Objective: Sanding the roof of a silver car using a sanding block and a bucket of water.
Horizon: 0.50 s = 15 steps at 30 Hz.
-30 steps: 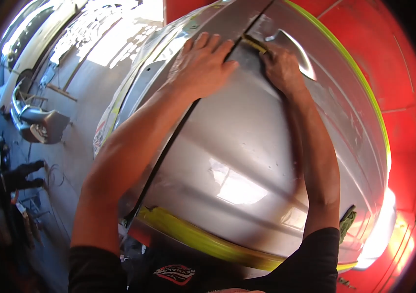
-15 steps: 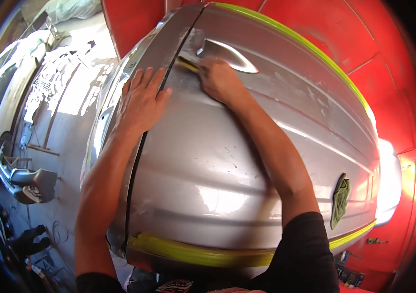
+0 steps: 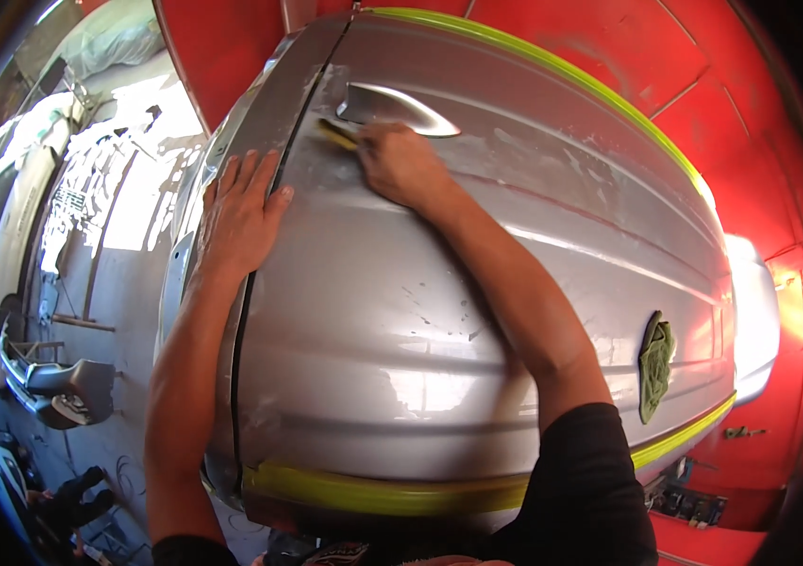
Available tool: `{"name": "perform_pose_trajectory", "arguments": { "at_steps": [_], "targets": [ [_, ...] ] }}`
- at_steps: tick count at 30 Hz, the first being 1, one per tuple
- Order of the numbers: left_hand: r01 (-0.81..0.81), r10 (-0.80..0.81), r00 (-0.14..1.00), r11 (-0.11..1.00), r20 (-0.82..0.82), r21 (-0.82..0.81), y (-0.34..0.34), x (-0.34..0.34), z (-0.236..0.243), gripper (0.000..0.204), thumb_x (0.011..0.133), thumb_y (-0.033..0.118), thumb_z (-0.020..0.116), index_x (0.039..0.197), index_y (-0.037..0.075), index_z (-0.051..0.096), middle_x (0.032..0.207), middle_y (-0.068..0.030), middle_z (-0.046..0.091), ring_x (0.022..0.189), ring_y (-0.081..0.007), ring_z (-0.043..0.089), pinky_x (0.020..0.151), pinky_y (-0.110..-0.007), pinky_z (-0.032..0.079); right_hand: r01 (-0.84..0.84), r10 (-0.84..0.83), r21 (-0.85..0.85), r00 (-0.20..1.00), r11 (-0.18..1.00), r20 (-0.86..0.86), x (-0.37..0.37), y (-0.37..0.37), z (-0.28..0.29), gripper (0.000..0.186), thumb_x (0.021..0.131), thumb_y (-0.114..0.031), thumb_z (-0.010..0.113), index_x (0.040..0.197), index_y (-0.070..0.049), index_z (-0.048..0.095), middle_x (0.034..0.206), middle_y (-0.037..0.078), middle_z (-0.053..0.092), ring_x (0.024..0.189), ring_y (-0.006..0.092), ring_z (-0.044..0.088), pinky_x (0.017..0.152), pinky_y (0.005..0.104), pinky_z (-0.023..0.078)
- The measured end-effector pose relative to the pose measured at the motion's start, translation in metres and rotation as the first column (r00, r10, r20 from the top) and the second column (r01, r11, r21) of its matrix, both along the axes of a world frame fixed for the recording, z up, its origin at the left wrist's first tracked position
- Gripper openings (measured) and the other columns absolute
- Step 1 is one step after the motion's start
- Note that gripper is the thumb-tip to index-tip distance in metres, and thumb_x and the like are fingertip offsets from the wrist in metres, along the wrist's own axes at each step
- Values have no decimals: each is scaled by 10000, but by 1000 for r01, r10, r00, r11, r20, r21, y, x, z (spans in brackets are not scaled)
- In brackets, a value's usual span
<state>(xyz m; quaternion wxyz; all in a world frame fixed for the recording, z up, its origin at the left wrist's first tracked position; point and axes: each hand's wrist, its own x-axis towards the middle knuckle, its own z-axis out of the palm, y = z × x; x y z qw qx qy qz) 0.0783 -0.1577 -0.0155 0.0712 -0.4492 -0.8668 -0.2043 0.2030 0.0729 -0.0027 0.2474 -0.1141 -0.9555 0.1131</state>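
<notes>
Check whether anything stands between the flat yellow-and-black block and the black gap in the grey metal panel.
Nothing visible does: bare panel lies between the block, in the right hand, and the gap. The glossy silver fin sits to one side.

Cloth (image 3: 654, 370) lies on the roof (image 3: 354, 292); left, seemingly a bumper (image 3: 73, 377).

**Silver car roof (image 3: 354, 283), ridged and patchy**

Yellow tape (image 3: 383, 492) lines its near and far edges. A crumpled green cloth (image 3: 655, 368) lies toward the right. Near the far left, a dark-and-yellow pad (image 3: 337, 135) sits beside a shiny fin (image 3: 397, 107).
</notes>
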Motion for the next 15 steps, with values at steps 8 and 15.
{"name": "perform_pose_trajectory", "arguments": {
  "at_steps": [8, 15],
  "targets": [
    [9, -11, 999, 999, -48, -34, 11, 10, 8, 578, 1053, 433, 514, 1549, 144, 447, 1593, -203, 417, 1507, -405, 333, 1207, -556, 262, 86, -89, 99, 995, 991, 32, 81, 33, 8, 316, 901, -131, 650, 1153, 47, 718, 1235, 239, 696, 1108, 427, 666, 989, 469, 543],
    [2, -2, 1000, 1000, -6, -14, 1, 5, 2, 578, 1051, 424, 511, 1546, 130, 449, 1596, -204, 414, 1510, -406, 325, 1217, -539, 253, -183, 191, 134, 980, 974, -51, -22, -7, 2, 235, 932, -108, 615, 1082, 51, 699, 1110, 264, 706, 1004, 450, 676, 931, 478, 550]
  ]
}}
